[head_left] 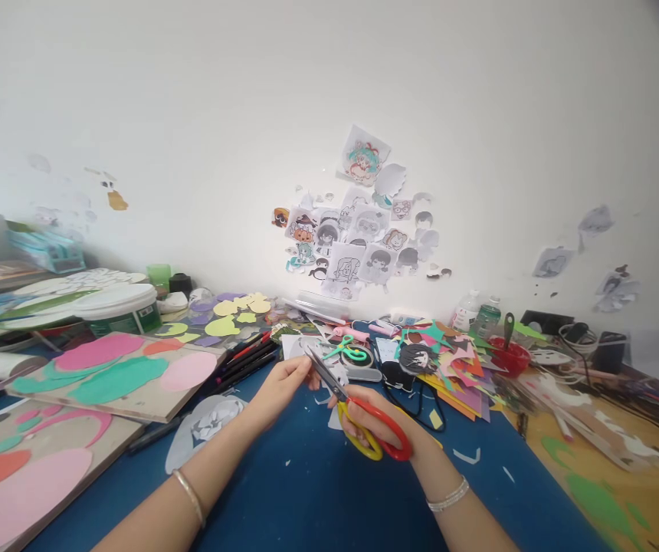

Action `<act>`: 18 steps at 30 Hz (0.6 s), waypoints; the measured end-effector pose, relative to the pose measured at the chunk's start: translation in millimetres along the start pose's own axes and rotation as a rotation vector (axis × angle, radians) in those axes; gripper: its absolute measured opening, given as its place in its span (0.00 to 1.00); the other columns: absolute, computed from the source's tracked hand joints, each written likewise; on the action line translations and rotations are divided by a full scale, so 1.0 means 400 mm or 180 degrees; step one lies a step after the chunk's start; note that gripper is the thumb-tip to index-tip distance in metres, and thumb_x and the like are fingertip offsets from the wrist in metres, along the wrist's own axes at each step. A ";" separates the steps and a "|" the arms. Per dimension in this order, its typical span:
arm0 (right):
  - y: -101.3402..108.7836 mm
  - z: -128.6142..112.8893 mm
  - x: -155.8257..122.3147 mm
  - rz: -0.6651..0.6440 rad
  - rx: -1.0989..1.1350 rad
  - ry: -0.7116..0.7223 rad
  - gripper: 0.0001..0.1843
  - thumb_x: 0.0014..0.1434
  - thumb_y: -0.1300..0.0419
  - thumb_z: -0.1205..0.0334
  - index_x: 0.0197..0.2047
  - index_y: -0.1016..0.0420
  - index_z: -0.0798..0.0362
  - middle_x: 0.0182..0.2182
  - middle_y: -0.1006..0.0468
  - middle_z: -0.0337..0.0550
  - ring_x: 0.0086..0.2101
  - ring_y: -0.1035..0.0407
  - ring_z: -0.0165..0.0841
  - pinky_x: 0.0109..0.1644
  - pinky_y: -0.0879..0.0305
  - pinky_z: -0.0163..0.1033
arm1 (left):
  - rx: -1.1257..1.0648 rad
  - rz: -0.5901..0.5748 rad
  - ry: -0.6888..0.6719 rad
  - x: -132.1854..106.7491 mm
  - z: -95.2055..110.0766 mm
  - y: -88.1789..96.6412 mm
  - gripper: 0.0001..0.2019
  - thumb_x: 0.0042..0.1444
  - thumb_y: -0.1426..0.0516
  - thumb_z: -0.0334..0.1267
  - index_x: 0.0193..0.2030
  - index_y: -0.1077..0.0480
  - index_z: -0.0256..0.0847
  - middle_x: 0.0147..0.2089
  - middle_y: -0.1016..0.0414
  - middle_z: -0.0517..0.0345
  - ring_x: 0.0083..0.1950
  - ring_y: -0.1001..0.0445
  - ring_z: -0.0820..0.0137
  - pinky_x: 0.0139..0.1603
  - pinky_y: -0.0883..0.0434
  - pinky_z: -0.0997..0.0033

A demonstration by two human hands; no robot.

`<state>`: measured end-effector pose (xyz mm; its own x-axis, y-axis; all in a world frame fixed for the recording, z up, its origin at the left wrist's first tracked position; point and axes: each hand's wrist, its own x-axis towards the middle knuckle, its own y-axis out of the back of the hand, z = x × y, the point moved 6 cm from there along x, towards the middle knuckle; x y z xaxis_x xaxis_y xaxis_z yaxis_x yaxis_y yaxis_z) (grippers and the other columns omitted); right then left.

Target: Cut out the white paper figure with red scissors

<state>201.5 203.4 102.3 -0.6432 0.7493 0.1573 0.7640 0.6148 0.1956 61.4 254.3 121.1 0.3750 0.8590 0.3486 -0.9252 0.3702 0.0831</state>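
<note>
My right hand grips a pair of scissors with red and yellow handles, blades pointing up and left. My left hand pinches a small piece of white paper at the blade tips, fingers closed on it. Both wrists wear bracelets. The hands meet over a blue cutting mat, which has small paper scraps on it.
Boards with pink, teal and orange foam shapes lie at left. Pens lie beside them. A heap of coloured paper, a red bowl, bottles and a white tub stand behind. Cartoon cut-outs stick on the wall.
</note>
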 end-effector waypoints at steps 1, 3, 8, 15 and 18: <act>0.000 0.000 0.000 -0.0005 0.0011 0.0001 0.24 0.61 0.50 0.43 0.45 0.34 0.56 0.22 0.37 0.35 0.19 0.44 0.23 0.24 0.44 0.30 | -0.0165 0.0018 0.0021 0.000 -0.003 0.000 0.23 0.53 0.48 0.56 0.22 0.32 0.37 0.23 0.32 0.59 0.28 0.36 0.72 0.34 0.37 0.72; 0.000 0.000 0.002 0.0005 0.0015 -0.0009 0.24 0.61 0.50 0.42 0.45 0.35 0.56 0.22 0.37 0.35 0.19 0.44 0.23 0.23 0.44 0.30 | -0.0507 0.0058 0.0059 0.000 -0.007 -0.001 0.22 0.52 0.45 0.55 0.23 0.31 0.36 0.24 0.32 0.59 0.28 0.35 0.72 0.34 0.36 0.73; 0.001 0.004 0.004 0.0033 0.0084 -0.0102 0.26 0.58 0.49 0.39 0.45 0.35 0.55 0.22 0.38 0.34 0.18 0.45 0.23 0.22 0.45 0.30 | -0.1233 0.0105 0.0230 0.002 -0.021 -0.002 0.23 0.51 0.45 0.56 0.29 0.29 0.33 0.27 0.29 0.56 0.29 0.33 0.73 0.36 0.35 0.72; 0.015 0.016 -0.002 0.0094 0.0052 -0.0195 0.24 0.61 0.51 0.42 0.46 0.35 0.54 0.22 0.37 0.34 0.19 0.45 0.23 0.22 0.45 0.30 | -0.1191 -0.0192 0.0326 0.008 -0.036 0.006 0.17 0.50 0.41 0.50 0.31 0.29 0.34 0.29 0.30 0.57 0.31 0.34 0.73 0.39 0.36 0.71; 0.025 0.024 -0.004 0.0090 0.0010 -0.0221 0.23 0.61 0.50 0.42 0.46 0.35 0.54 0.22 0.37 0.34 0.19 0.44 0.24 0.23 0.45 0.31 | -0.0915 -0.0394 0.0377 0.009 -0.047 0.013 0.14 0.49 0.39 0.47 0.31 0.28 0.34 0.29 0.31 0.57 0.32 0.36 0.74 0.39 0.37 0.72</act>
<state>210.4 210.6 94.7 -0.6165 0.7816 0.0953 0.7821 0.5938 0.1891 59.0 266.0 105.0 0.5032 0.8302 0.2400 -0.8244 0.5444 -0.1548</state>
